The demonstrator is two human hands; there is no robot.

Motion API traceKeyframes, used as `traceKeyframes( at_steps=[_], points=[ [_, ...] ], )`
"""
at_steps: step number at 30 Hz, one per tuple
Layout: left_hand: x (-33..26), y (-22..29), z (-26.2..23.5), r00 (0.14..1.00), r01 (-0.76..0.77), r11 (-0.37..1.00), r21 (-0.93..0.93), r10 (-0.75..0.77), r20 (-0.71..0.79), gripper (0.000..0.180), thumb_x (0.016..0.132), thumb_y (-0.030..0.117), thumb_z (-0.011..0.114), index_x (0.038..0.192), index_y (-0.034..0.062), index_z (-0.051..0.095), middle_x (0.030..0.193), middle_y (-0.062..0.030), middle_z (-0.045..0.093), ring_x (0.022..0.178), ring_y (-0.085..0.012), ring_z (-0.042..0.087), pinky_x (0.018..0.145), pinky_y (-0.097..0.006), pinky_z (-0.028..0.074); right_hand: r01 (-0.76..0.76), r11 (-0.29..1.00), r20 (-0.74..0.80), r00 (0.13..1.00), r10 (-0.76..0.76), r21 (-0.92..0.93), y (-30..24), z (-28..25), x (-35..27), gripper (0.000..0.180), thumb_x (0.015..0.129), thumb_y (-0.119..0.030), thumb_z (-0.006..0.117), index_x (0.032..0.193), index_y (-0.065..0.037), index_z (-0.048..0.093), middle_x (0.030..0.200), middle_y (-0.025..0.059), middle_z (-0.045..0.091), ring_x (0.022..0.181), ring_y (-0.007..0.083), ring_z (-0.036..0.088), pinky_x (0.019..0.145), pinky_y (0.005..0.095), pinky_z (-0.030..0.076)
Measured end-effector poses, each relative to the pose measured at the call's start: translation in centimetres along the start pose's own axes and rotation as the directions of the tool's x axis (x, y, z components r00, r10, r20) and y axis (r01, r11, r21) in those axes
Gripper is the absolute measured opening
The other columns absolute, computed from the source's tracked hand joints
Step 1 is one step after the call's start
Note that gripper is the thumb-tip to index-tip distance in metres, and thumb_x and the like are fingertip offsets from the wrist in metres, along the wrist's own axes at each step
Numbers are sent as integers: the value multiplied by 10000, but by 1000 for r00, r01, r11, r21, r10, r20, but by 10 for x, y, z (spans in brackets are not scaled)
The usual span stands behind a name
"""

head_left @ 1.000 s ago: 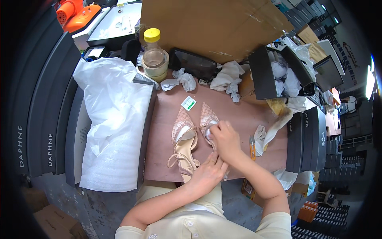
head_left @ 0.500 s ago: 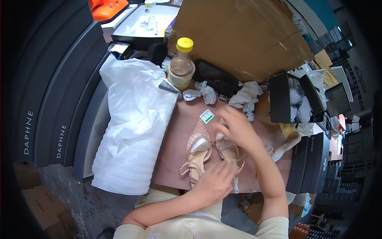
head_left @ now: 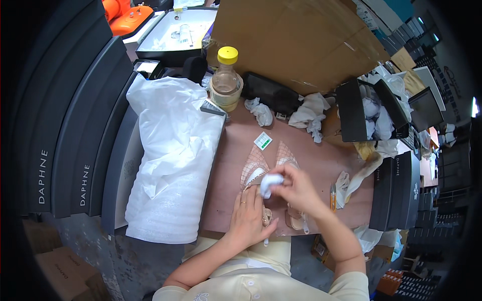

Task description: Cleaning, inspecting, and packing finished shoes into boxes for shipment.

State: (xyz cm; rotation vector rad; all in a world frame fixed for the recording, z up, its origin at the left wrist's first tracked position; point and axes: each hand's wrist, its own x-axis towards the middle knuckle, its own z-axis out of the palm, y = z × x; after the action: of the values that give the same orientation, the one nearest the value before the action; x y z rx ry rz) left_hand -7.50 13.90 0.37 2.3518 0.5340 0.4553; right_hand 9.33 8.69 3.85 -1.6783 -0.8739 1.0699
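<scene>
The left hand [head_left: 249, 213] lies flat with fingers spread on the heel end of the left pointed mesh shoe [head_left: 253, 173], pinning it to the brown table [head_left: 226, 165]. The right hand [head_left: 296, 188] is pinched shut on a white tissue wad [head_left: 270, 183] just over the shoes; half a second ago it reached toward one o'clock. Farther, at two o'clock, an open black box [head_left: 354, 113] holds crumpled white paper. At eleven o'clock stands a clear yellow-capped bottle [head_left: 226, 75].
</scene>
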Motion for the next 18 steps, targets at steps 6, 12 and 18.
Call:
traceKeyframes(
  at_steps=[6,12,18],
  points=[
    [-9,4,1,992,-109,970,216,120,-37,556,720,356,659,1039,-92,573,1087,-255,567,1081,-366,519,945,-475,355,-103,808,-241,969,-49,-579,14,34,-11,182,806,-153,660,934,-58,570,888,77,624,793,240,635,608,326,493],
    [-15,0,5,993,-102,960,260,116,-38,575,753,373,634,1083,-93,566,1147,-263,563,1127,-382,508,954,-490,362,237,239,47,795,-604,-942,21,38,0,197,719,-219,673,819,-90,563,736,49,533,767,223,530,580,347,440],
    [-13,0,8,984,-154,957,247,172,-52,535,784,344,594,1075,-104,566,1134,-266,564,1118,-368,509,947,-465,376,382,385,107,812,-573,-840,36,20,14,165,704,-196,656,761,-79,553,777,75,541,795,240,527,613,357,420]
  ],
)
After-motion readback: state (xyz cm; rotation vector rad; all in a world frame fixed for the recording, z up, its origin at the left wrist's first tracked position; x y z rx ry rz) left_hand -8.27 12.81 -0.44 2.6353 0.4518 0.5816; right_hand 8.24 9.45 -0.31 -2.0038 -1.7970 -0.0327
